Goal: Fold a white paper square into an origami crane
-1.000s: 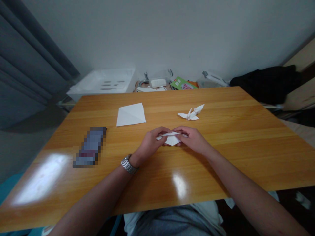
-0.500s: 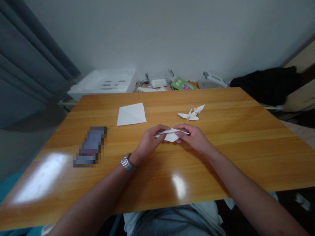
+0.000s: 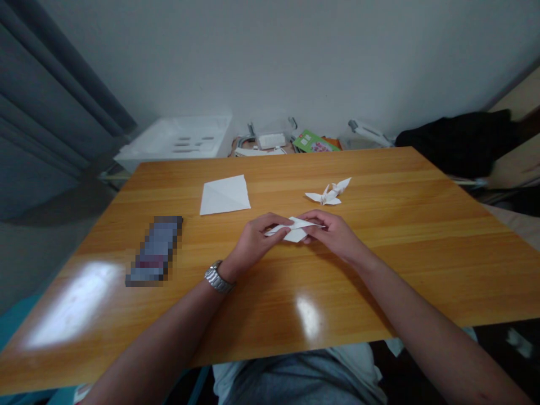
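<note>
Left hand (image 3: 253, 243) and right hand (image 3: 334, 236) meet, fingers pinched, forearms converging

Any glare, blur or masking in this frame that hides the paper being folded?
Head view: two glare patches on the table, none over the folded paper, sharp between left hand and right hand; a pixelated block masks something left.

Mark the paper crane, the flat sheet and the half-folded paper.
paper crane (image 3: 328, 196), head view, on its body between the wings
flat sheet (image 3: 225, 194), head view, middle of the sheet
half-folded paper (image 3: 296, 230), head view, on the exposed white flap at its centre
</note>
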`<action>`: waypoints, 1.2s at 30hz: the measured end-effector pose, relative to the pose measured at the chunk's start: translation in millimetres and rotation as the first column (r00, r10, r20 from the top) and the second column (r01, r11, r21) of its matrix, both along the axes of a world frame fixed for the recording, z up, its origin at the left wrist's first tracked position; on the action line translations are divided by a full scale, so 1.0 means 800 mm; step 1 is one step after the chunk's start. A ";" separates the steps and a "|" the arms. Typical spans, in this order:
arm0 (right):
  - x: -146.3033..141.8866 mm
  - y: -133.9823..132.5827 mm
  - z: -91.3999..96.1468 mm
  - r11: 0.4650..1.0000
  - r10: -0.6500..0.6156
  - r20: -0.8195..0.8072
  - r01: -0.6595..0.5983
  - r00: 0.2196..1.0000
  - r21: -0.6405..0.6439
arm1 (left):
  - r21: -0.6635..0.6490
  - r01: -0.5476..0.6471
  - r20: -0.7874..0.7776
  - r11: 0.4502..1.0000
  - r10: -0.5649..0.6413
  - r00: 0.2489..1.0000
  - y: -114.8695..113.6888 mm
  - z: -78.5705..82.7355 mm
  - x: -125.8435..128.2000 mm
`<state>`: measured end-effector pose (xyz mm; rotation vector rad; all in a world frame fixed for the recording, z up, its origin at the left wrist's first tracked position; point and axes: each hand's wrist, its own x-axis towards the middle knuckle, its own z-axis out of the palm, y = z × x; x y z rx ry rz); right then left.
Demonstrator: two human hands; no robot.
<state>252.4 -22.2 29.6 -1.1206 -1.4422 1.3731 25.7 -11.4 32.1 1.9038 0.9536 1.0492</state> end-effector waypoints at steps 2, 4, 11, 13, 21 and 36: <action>-0.001 -0.001 0.002 1.000 0.025 -0.007 -0.025 1.000 0.001 | 0.027 -0.035 -0.049 0.999 0.036 0.998 0.000 0.001 0.000; -0.003 -0.003 0.003 0.999 0.044 -0.028 -0.045 0.999 -0.009 | 0.049 -0.050 -0.085 0.998 0.054 0.995 0.000 0.002 0.001; -0.004 -0.003 -0.004 1.000 0.008 -0.020 -0.009 1.000 -0.025 | -0.006 -0.039 -0.009 0.999 0.039 0.999 -0.001 -0.005 0.005; -0.003 -0.003 -0.005 1.000 0.001 0.018 -0.001 1.000 0.002 | -0.082 -0.009 0.086 0.997 0.016 0.996 0.000 -0.011 0.007; -0.001 -0.005 0.000 0.984 -0.001 0.238 -0.041 0.971 0.174 | -0.233 0.066 0.098 0.970 -0.044 0.994 -0.003 -0.011 0.009; -0.003 -0.003 -0.004 0.999 -0.034 0.030 0.033 0.999 0.004 | -0.285 -0.022 0.156 0.958 0.069 0.985 0.002 -0.011 0.012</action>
